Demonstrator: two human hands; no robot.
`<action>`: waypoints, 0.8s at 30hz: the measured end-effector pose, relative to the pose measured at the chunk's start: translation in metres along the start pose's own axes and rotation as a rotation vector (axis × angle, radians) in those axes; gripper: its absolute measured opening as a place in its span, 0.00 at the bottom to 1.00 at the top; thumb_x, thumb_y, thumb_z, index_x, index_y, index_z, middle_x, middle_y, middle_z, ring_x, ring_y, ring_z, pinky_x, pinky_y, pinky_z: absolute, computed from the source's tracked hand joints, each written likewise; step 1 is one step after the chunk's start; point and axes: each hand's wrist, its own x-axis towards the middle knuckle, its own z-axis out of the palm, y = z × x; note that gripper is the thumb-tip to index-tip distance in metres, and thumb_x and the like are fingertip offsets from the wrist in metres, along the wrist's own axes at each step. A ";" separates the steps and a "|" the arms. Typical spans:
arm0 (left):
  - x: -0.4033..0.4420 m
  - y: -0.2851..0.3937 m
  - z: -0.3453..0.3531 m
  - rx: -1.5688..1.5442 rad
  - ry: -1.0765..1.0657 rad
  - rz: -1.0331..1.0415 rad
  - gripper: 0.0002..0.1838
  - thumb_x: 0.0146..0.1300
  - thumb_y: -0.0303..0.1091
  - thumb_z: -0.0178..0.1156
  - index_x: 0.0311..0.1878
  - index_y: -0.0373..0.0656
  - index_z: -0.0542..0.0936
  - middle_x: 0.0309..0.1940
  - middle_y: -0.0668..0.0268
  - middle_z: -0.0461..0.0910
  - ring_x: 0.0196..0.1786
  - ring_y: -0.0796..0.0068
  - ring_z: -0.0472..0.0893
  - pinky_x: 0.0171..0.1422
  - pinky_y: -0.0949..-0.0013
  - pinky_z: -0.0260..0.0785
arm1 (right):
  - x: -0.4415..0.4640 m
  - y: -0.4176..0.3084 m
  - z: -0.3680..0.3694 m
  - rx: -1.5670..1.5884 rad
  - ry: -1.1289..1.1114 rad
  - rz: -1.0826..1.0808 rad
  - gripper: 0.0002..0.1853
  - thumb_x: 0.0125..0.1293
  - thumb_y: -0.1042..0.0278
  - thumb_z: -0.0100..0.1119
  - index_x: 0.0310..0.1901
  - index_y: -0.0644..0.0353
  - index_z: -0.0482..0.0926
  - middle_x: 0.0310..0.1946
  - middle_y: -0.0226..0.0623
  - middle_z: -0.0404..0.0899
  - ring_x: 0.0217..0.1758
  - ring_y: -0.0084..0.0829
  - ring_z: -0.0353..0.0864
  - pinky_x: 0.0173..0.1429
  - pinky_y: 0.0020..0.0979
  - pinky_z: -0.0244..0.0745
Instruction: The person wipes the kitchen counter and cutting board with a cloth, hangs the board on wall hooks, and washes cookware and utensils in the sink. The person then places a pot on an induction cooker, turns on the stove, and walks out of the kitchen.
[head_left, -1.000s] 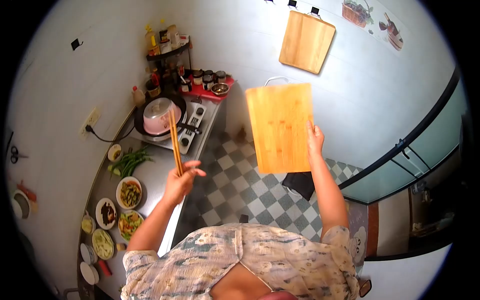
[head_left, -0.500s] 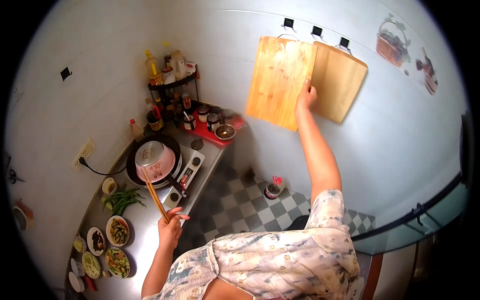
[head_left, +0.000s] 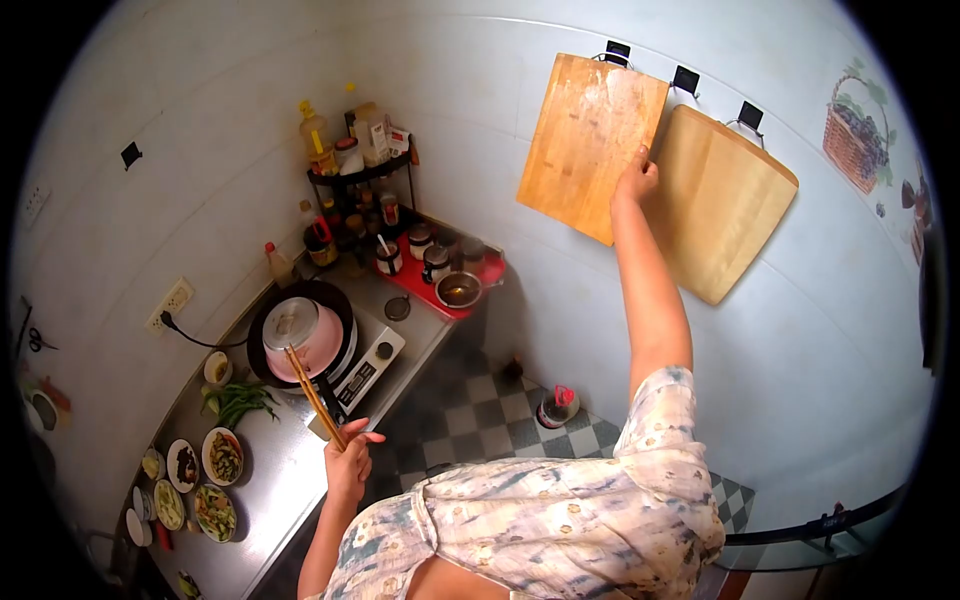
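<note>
My right hand (head_left: pixel 634 183) grips the lower right edge of a wooden cutting board (head_left: pixel 590 140) up against the wall. The board's wire handle (head_left: pixel 612 57) is at the leftmost black hook (head_left: pixel 618 50); I cannot tell whether it bears the weight. A second cutting board (head_left: pixel 725 205) hangs on the right hook, beside my hand. My left hand (head_left: pixel 348 465) is closed around a pair of wooden chopsticks (head_left: pixel 316 398), index finger stretched out. Their tips point over a pink bowl (head_left: pixel 315 350), upside down in a dark wok (head_left: pixel 340 290) on the stove (head_left: pixel 375 365).
Several dishes of cut food, such as a plate of vegetables (head_left: pixel 215 512), and green peppers (head_left: pixel 240 402) lie on the metal counter (head_left: pixel 270 465). Jars stand on a red tray (head_left: pixel 490 270) by a black corner rack (head_left: pixel 365 172). A jar with a red top (head_left: pixel 557 407) stands on the floor.
The cutting board in my right hand has risen, bringing its wire handle up to the left hook. The view has shifted; my left hand still holds the chopsticks.
</note>
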 end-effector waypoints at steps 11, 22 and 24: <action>0.014 -0.007 0.028 0.010 -0.007 -0.005 0.13 0.63 0.21 0.47 0.50 0.35 0.74 0.32 0.54 0.80 0.11 0.89 0.56 0.12 0.82 0.49 | 0.017 0.035 0.005 -0.038 -0.021 -0.065 0.26 0.65 0.46 0.54 0.32 0.69 0.76 0.29 0.45 0.80 0.31 0.36 0.77 0.38 0.36 0.72; -0.009 -0.016 0.009 0.016 0.120 -0.061 0.15 0.63 0.24 0.47 0.54 0.34 0.71 0.33 0.59 0.81 0.12 0.89 0.57 0.14 0.82 0.51 | 0.035 0.064 0.026 -0.029 0.029 -0.076 0.26 0.68 0.50 0.52 0.38 0.74 0.80 0.35 0.56 0.82 0.35 0.47 0.82 0.38 0.39 0.77; -0.017 -0.018 0.002 -0.006 0.146 -0.061 0.16 0.63 0.24 0.47 0.54 0.35 0.71 0.34 0.59 0.81 0.12 0.89 0.58 0.14 0.82 0.51 | 0.041 0.071 0.030 -0.100 0.056 -0.062 0.27 0.67 0.48 0.51 0.38 0.71 0.80 0.35 0.56 0.82 0.37 0.48 0.82 0.39 0.39 0.77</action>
